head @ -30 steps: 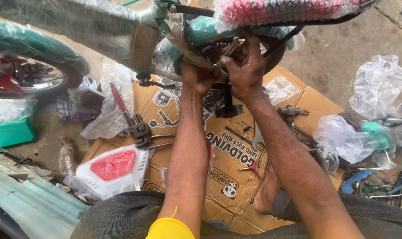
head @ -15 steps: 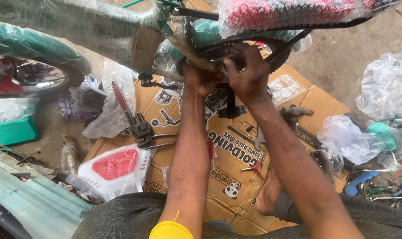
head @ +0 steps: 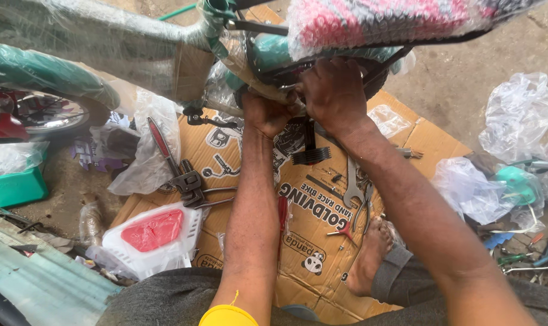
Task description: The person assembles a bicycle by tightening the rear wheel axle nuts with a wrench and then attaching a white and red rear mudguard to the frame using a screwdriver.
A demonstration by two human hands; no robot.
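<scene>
Seen from above, both bare hands reach to the upper middle of the frame. The left hand is clenched around a plastic-wrapped teal bicycle frame tube. The right hand presses curled fingers against the dark parts under the bubble-wrapped pink seat; its grasp cannot be told. Below lies flattened brown cardboard with a red-handled pipe wrench at left.

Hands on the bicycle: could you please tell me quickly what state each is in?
Left hand: closed around a part under the bicycle frame.
Right hand: fingers curled onto the same spot; contents hidden.
</scene>
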